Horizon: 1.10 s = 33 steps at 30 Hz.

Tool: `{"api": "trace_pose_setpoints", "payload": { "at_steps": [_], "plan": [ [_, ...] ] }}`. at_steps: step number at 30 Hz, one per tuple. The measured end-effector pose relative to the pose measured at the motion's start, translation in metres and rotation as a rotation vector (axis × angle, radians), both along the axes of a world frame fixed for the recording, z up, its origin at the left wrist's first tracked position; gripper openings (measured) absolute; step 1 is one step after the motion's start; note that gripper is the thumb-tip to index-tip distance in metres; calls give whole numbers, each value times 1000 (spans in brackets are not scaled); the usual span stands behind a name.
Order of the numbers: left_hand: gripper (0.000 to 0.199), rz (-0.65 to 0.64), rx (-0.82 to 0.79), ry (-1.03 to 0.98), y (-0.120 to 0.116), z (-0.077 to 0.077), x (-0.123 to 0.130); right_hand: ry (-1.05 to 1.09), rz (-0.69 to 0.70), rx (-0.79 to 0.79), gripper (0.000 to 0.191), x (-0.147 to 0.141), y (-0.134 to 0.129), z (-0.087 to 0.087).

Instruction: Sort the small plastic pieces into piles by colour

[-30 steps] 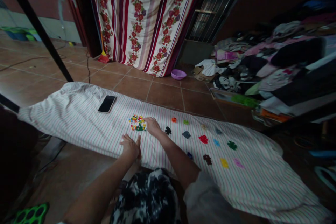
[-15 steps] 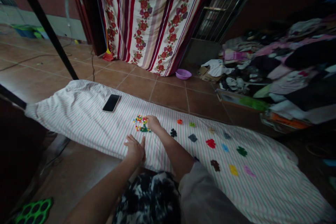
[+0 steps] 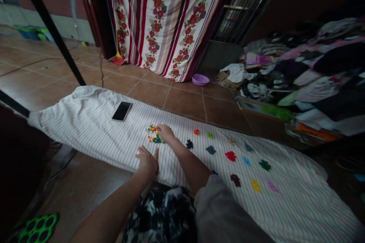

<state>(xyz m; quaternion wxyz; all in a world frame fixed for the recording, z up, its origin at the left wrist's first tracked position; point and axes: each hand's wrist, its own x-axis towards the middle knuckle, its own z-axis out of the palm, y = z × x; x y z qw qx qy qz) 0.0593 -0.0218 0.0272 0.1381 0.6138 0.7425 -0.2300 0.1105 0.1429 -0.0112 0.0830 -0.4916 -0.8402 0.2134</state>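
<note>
Right hand (image 3: 166, 133), head view: forearm reaching forward and leftward, knuckles up, fingers bent and drawn together, tips at the right edge of the mixed heap of small coloured pieces (image 3: 151, 130); whether a piece is pinched cannot be told. Left hand (image 3: 147, 162): nearer the body, back upward, fingers loosely spread and pointing forward, thumb well apart, nothing seen in its grasp; contact with the fabric below cannot be told. Striped cloth (image 3: 94, 133): near edge passes beneath the left wrist; far edge, beyond the heap, borders the tiled floor (image 3: 182, 102); a stretch of fabric separates heap and smartphone (image 3: 122, 111), another runs rightward past the pink cluster (image 3: 273, 186). Heap: on the cloth, ahead of the left hand, roughly round, no clear long axis; single pieces too small to read for direction; dark green ones gathered along its near side. Smartphone: dark screen up, long axis slanting, far end toward the right. Single-colour clusters, right of the right hand, in slanting rows: black (image 3: 189, 144), red (image 3: 230, 156), brown (image 3: 235, 180), yellow (image 3: 256, 185), among others.
</note>
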Motion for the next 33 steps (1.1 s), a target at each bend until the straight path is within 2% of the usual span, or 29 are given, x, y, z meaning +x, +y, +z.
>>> {"api": "trace_pose_setpoints", "payload": {
  "at_steps": [8,17,23,33],
  "plan": [
    [100,15,61,-33,-1,-6,-1,10,16,-3,34,-1,-3,4],
    [103,-5,4,6,0,0,0,-38,9,-20,27,-4,-6,5],
    [98,-6,4,17,1,-1,-1,104,-25,1,23,-1,-10,-2],
    [97,20,21,-18,0,-2,-1,396,-159,-103,14,14,-15,-15]
  ]
}}
